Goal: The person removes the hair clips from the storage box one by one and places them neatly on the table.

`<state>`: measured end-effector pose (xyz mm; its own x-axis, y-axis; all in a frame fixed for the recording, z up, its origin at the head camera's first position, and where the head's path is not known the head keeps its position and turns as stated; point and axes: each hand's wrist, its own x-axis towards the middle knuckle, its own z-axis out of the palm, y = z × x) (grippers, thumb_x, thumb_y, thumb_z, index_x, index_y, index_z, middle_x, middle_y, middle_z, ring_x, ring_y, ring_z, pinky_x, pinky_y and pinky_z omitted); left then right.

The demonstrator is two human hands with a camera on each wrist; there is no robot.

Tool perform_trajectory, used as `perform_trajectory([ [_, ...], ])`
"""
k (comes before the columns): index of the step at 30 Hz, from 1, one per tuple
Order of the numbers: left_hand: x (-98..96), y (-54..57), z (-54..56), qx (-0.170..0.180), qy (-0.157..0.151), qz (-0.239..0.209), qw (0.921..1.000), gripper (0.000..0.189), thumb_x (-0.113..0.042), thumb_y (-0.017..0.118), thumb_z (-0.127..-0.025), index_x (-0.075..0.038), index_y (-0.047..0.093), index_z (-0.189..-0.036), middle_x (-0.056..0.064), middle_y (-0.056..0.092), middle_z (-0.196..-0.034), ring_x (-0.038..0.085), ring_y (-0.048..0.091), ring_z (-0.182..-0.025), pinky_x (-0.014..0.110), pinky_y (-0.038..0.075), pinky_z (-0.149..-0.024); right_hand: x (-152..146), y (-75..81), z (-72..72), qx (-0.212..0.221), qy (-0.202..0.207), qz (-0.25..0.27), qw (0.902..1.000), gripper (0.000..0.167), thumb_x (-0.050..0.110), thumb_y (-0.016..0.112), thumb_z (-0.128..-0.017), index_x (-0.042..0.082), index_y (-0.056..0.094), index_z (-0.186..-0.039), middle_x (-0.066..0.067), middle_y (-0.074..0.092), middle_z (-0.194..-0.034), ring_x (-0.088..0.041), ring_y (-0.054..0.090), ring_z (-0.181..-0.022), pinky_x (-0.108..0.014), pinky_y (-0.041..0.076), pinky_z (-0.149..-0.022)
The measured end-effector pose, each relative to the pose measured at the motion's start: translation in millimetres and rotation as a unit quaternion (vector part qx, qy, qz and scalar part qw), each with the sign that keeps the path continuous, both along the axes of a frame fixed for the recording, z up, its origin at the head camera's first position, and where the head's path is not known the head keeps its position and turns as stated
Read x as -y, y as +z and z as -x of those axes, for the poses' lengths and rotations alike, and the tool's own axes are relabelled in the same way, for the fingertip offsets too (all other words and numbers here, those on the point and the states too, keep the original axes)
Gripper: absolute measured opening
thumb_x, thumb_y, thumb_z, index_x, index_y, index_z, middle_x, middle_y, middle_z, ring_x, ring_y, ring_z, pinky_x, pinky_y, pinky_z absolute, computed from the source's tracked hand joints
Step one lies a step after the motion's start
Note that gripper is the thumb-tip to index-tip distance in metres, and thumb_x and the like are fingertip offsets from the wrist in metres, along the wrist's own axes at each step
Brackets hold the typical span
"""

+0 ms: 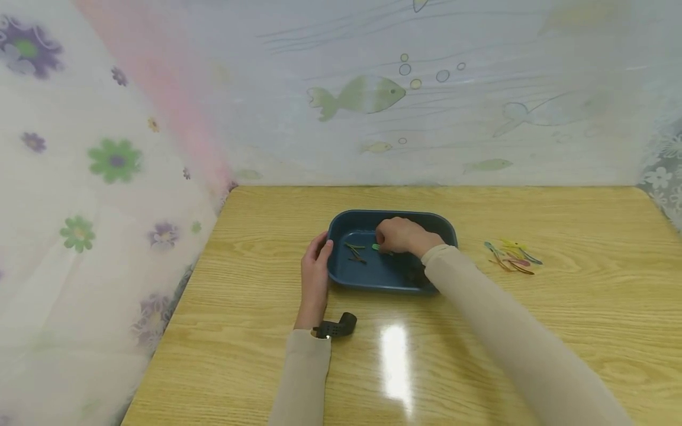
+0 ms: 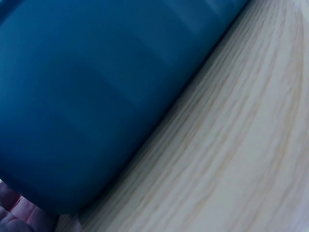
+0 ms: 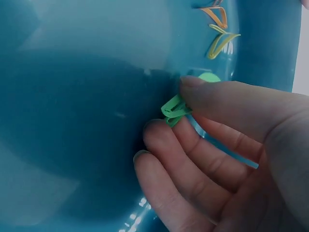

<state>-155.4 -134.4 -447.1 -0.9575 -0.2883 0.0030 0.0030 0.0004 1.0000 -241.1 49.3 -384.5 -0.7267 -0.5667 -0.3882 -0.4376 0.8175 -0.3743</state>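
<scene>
A dark blue plastic tray with rounded corners sits on the table. At its left side my left hand grips the wall, thumb over the rim. The left wrist view is mostly filled by the tray's outer wall, with a bit of hand at the lower left corner. Inside the tray, my right hand pinches a green snap hair clip between thumb and fingers, low over the bottom. An orange hair clip and a yellow hair clip lie in the tray beyond the thumb.
On the wooden table, right of the tray, lies a loose pile of several coloured hair clips. A black wrist camera sits on my left wrist. Patterned sheets hang behind and at the left.
</scene>
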Motion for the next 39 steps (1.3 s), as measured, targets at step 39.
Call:
perform_trajectory([
  [39, -0.1, 0.2, 0.6, 0.006, 0.001, -0.012, 0.9999, 0.034, -0.034, 0.055, -0.088, -0.019, 0.056, -0.119, -0.004, 0.054, -0.119, 0.008, 0.046, -0.112, 0.030, 0.034, -0.096, -41.2, 32.4, -10.2, -0.041, -0.019, 0.134, 0.9899, 0.012, 0.023, 0.055, -0.089, 0.011, 0.060, -0.089, -0.004, 0.062, -0.077, -0.015, 0.053, -0.064, -0.031, 0.042, -0.060],
])
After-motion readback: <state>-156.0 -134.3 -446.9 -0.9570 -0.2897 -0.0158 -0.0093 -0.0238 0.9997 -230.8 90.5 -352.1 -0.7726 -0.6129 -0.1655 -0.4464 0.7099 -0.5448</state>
